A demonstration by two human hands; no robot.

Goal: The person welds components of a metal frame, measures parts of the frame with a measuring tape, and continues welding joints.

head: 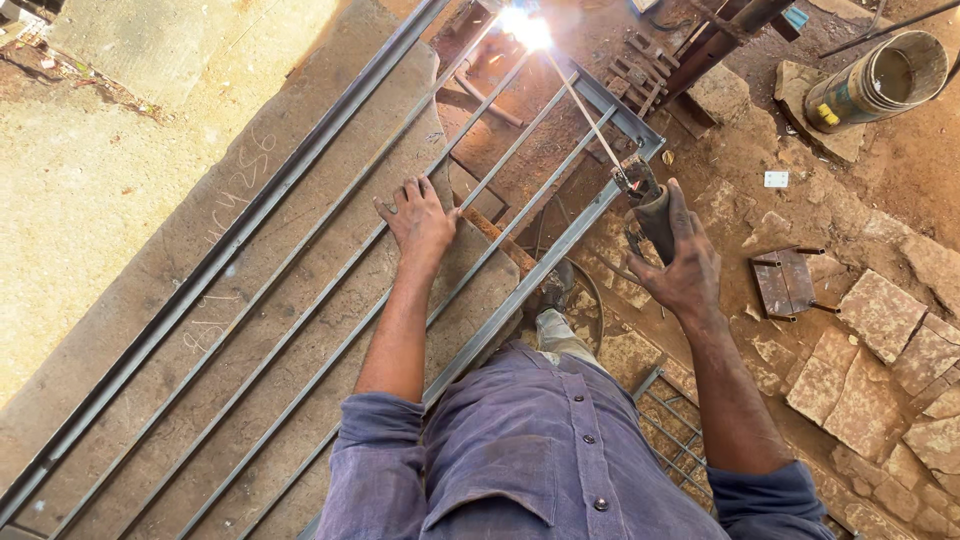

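A long grey steel grille frame (300,170) with several thin bars lies slanted across a concrete slab. My left hand (418,218) rests flat on one bar, fingers spread. My right hand (682,262) grips a welding electrode holder (645,200). Its thin rod (585,118) runs up to the frame's far end, where a bright white arc (527,30) burns at a bar joint.
A dented bucket (880,78) lies on its side at the upper right. A small rusty metal stool (785,282) stands on broken paving stones (880,370) to the right. Scrap steel pieces (640,70) lie beyond the frame. My shoe (557,290) is under the frame edge.
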